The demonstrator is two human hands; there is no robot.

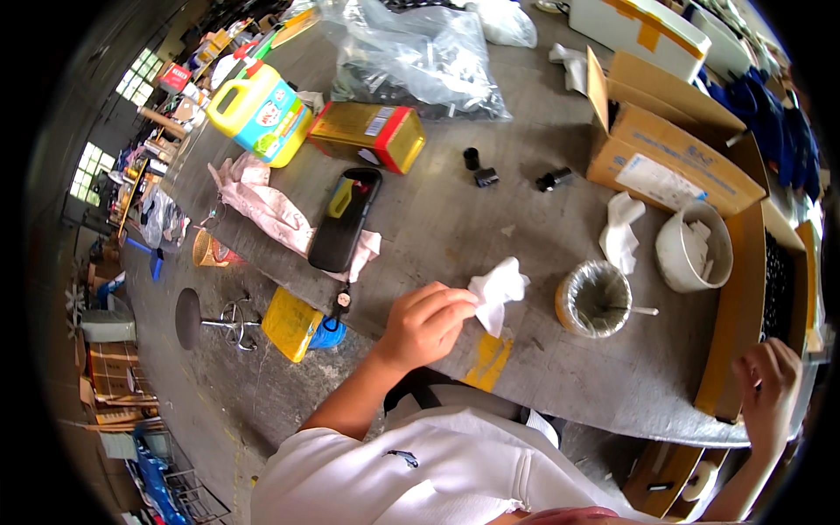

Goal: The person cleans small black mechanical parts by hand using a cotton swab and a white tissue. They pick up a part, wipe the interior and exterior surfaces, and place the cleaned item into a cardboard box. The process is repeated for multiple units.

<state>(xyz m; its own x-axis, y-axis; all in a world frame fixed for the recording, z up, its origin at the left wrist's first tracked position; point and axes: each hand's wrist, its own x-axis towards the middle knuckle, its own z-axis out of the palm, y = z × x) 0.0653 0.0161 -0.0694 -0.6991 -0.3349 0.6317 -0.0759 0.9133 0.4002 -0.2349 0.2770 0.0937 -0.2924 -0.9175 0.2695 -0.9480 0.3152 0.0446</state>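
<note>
My left hand (425,322) pinches a crumpled white tissue (498,292) by its left edge, just above the grey tabletop. To the right of the tissue stands a round tub (594,300) with a plastic-lined rim, holding dark grey stuff and a thin stick. At the far right, my right hand (770,385) hovers by the near end of a long cardboard box (731,324) with small black parts in it. Its fingers are loosely bent and apart, with nothing visible in them. Several short black cylindrical parts (486,178) lie farther back on the table.
A white bucket (705,249) with scraps and another tissue (622,232) sit beside the tub. Behind them is an open carton (682,149). At left are a yellow jug (262,114), a yellow-red tin (367,136), a black case (346,219) and a pink cloth (262,199). A clear bag (411,57) lies at the back.
</note>
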